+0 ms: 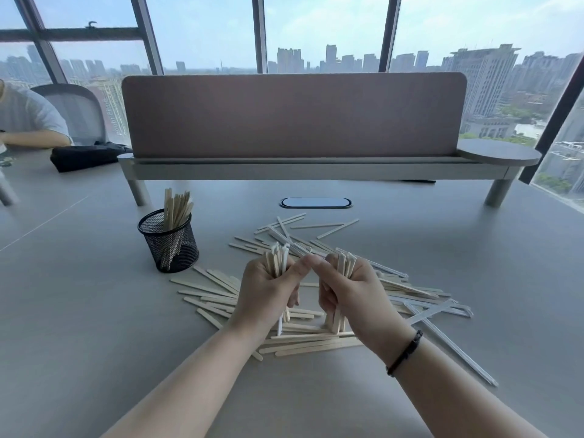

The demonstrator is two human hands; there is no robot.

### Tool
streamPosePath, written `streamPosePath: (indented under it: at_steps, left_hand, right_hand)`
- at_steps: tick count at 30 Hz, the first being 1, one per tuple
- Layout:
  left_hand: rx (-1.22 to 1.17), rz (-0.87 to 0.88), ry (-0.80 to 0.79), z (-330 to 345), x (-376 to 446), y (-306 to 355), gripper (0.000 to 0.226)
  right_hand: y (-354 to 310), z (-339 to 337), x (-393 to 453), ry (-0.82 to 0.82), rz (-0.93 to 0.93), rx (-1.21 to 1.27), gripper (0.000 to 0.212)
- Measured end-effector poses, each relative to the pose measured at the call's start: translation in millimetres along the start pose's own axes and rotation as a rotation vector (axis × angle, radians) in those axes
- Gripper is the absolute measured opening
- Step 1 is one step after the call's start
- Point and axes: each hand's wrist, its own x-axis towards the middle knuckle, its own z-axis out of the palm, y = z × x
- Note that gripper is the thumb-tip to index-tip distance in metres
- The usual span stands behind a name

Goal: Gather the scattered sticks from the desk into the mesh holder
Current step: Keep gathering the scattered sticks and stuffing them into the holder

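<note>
Both hands are raised just above the pile of loose sticks (316, 338) on the grey counter (94, 311). The left hand (268, 292) is curled round an upright bundle of sticks (277, 260); the ends stick out above and below the fist, and the lower ends reach the pile. The right hand (350, 294) grips a second upright bundle (345, 263) the same way. The two thumbs meet between the bundles. A dark bracelet (405, 352) sits on the right wrist.

The black mesh holder (169, 245) stands upright on the counter, left of the pile and beyond the left hand, apart from both. A clump of sticks (177, 207) already stands in it, leaning right.

The pile spreads from just beside the holder's base out to the right, wooden sticks mixed with paler white ones. Beyond the pile lies an oval cable port (316, 202), then a pink divider screen (294, 115) on a raised shelf. Left of the holder, far off, a dark bag (85, 156) rests near a seated person's arm (34, 140).
</note>
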Motion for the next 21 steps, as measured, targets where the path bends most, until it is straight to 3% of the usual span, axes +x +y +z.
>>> streamPosePath:
  at_steps: [12, 16, 21]
  left_hand:
    - [-0.144, -0.101, 0.015, -5.3, 9.1, 16.1, 0.061]
    - [-0.207, -0.143, 0.068, -18.7, 15.1, 24.0, 0.065]
    - [-0.251, -0.226, 0.13, -58.0, 20.7, 24.8, 0.059]
  right_hand:
    - [-16.1, 3.8, 9.6, 0.091, 0.094, 0.168, 0.054]
    - [-22.2, 29.9, 17.8, 0.003, 0.123, 0.166, 0.057]
    - [-16.5, 88.7, 27.2, -0.136, 0.152, -0.008, 0.061]
